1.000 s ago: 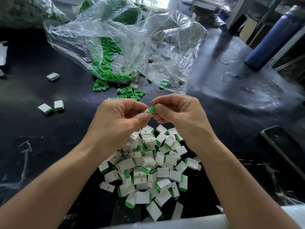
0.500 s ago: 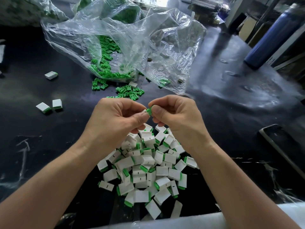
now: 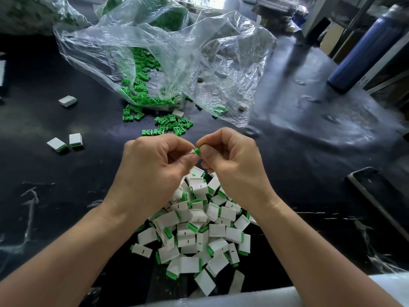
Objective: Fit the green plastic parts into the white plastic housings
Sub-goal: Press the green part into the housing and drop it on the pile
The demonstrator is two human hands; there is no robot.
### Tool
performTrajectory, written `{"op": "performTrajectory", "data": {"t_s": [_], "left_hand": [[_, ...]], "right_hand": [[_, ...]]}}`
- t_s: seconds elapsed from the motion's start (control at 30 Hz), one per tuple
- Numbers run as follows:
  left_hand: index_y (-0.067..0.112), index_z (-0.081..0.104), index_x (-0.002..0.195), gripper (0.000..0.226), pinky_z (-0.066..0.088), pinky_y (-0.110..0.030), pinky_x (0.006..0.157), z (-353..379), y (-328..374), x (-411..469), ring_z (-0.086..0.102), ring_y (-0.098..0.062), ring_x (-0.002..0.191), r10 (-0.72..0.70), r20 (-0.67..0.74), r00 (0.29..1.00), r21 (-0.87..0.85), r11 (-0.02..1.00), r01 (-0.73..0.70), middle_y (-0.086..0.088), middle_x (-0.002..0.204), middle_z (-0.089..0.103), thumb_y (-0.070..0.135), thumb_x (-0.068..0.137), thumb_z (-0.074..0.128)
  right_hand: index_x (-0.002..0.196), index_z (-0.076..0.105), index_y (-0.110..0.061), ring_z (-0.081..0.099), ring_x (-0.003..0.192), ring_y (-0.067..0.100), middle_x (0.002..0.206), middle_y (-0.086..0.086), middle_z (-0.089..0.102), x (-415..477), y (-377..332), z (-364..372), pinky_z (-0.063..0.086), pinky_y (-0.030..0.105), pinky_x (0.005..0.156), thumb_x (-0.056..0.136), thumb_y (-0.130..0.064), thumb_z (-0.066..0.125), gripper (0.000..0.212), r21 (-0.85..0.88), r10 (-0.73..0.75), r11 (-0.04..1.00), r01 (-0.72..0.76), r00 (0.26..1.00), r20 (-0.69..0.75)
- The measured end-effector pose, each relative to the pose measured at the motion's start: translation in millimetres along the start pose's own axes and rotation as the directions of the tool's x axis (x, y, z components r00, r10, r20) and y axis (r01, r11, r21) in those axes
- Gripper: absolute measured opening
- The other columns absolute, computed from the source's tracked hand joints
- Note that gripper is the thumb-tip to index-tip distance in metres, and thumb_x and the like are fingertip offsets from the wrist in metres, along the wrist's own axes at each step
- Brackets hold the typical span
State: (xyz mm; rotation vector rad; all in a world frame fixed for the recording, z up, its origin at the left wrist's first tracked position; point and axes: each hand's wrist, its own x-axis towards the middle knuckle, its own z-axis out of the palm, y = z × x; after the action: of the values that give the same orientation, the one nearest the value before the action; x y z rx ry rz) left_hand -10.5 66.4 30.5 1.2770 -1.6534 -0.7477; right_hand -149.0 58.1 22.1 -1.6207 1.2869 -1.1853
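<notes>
Green plastic part (image 3: pixel 196 151), small and clip-shaped, is pinched at the fingertips of the right hand (image 3: pixel 230 159) and meets a small white plastic housing (image 3: pixel 192 152), which is mostly hidden in the curled fingers of the left hand (image 3: pixel 152 168). To my eye the part wants squaring to the housing's mouth, then one straight push; a skewed entry would likely jam. Both hands hang above the near heap of finished white-and-green pieces (image 3: pixel 199 231) on the dark tabletop (image 3: pixel 66 196). Farther off, loose green parts (image 3: pixel 170 123) spill from a clear plastic bag (image 3: pixel 199 52).
</notes>
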Motion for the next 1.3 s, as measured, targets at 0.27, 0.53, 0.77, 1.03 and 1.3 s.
{"op": "performTrajectory", "data": {"t_s": [0.27,0.53,0.77,1.03,1.3], "left_hand": [[0.033,0.066,0.070,0.021,0.053,-0.033,0.050,0.2,0.4,-0.5,0.063,-0.013,0.051,0.016,0.007,1.000,-0.008,1.000,-0.016,0.005,0.057,0.066,0.014,0.074,0.074],[0.016,0.067,0.070,0.012,0.051,-0.018,0.046,0.0,5.6,1.8,0.062,-0.012,0.047,-0.115,0.091,0.989,-0.328,0.934,0.139,-0.003,0.063,0.069,0.005,0.070,0.070],[0.010,0.066,0.080,0.018,0.054,-0.019,0.053,2.1,2.9,6.2,0.066,-0.011,0.055,-0.126,0.167,0.978,-0.422,0.888,0.186,0.000,0.064,0.071,0.015,0.062,0.066],[0.020,0.068,0.075,0.020,0.048,-0.016,0.062,-0.9,0.6,6.7,0.059,-0.014,0.068,0.081,0.085,0.993,-0.357,0.933,-0.045,-0.002,0.080,0.066,0.026,0.057,0.073],[0.018,0.068,0.069,0.011,0.048,-0.021,0.053,-0.3,-0.8,6.1,0.055,-0.023,0.051,0.153,0.097,0.984,-0.420,0.902,-0.099,0.001,0.071,0.060,0.020,0.060,0.075]], "right_hand": [[0.072,0.058,-0.031,0.059,0.063,0.009,0.067,-0.011,0.061,-2.7,0.0,1.5,0.053,0.033,0.065,0.082,-0.001,0.060,0.032,0.007,-0.037,0.999,0.037,0.999,-0.008],[0.074,0.059,-0.029,0.059,0.062,0.003,0.068,-0.012,0.061,-3.4,-4.2,-0.6,0.050,0.023,0.063,0.079,-0.005,0.062,0.025,-0.008,-0.115,0.993,0.115,0.993,-0.014],[0.089,0.071,-0.007,0.063,0.074,0.014,0.083,0.009,0.068,-1.7,-5.5,-5.7,0.053,0.033,0.073,0.085,-0.003,0.061,0.012,0.065,-0.056,0.996,0.057,0.998,-0.008],[0.089,0.061,-0.005,0.054,0.058,0.009,0.068,0.002,0.059,3.3,-12.3,-13.0,0.043,0.018,0.052,0.070,-0.048,0.046,0.049,0.353,0.285,0.846,-0.400,0.898,0.336],[0.078,0.055,-0.007,0.048,0.053,0.012,0.063,0.004,0.058,-0.4,-18.7,-11.4,0.036,0.022,0.052,0.072,-0.056,0.033,0.054,0.304,0.305,0.793,-0.527,0.777,0.551]]}}
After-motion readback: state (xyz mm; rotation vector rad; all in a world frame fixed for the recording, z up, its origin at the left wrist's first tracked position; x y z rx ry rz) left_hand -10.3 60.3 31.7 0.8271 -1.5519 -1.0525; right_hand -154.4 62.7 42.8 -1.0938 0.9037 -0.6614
